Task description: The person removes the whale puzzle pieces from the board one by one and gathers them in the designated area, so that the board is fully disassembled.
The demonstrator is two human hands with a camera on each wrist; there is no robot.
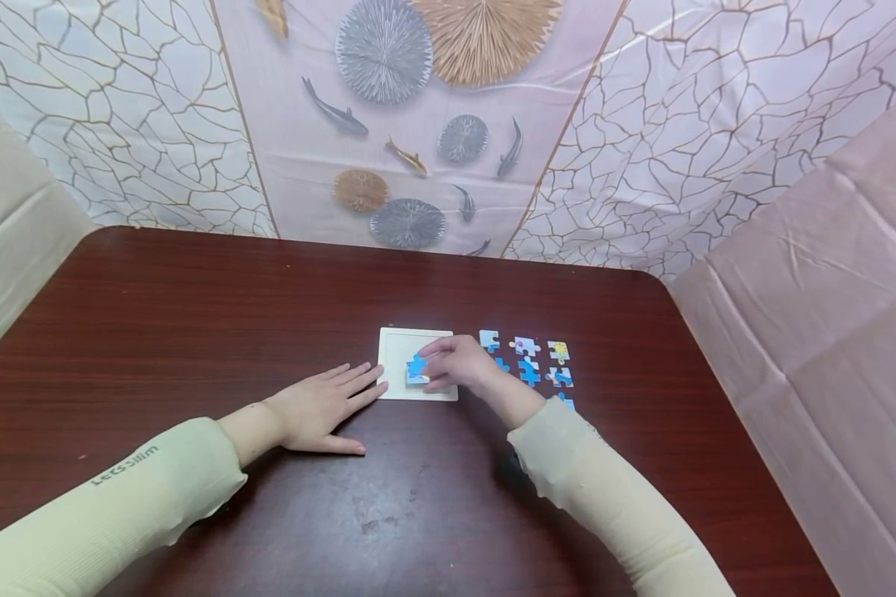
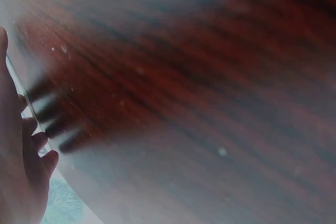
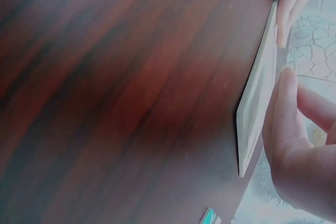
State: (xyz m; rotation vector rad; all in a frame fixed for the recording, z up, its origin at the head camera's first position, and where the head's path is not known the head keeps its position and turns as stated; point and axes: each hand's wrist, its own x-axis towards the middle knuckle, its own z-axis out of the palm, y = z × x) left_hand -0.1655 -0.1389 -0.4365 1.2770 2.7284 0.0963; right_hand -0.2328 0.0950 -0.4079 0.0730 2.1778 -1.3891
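Note:
A shallow cream puzzle tray (image 1: 394, 345) lies on the dark wooden table. My right hand (image 1: 459, 362) reaches over it from the right, thumb and fingers pinching a blue-and-white jigsaw piece (image 1: 416, 371) close over the tray floor. In the right wrist view, the curled fingers and thumb of my right hand (image 3: 299, 135) stand beside the tray (image 3: 254, 103), and the piece is hidden. My left hand (image 1: 321, 410) lies palm down with spread, straight fingers, fingertips right at the tray's left rim. The left wrist view catches its fingers (image 2: 34, 140) at the left edge.
To the right of the tray, several loose jigsaw pieces (image 1: 528, 371) lie in rough rows, some partly behind the right wrist and sleeve. A patterned curtain (image 1: 411, 149) hangs past the table's (image 1: 194, 290) far edge, with pale cloth (image 1: 814, 315) on the right side.

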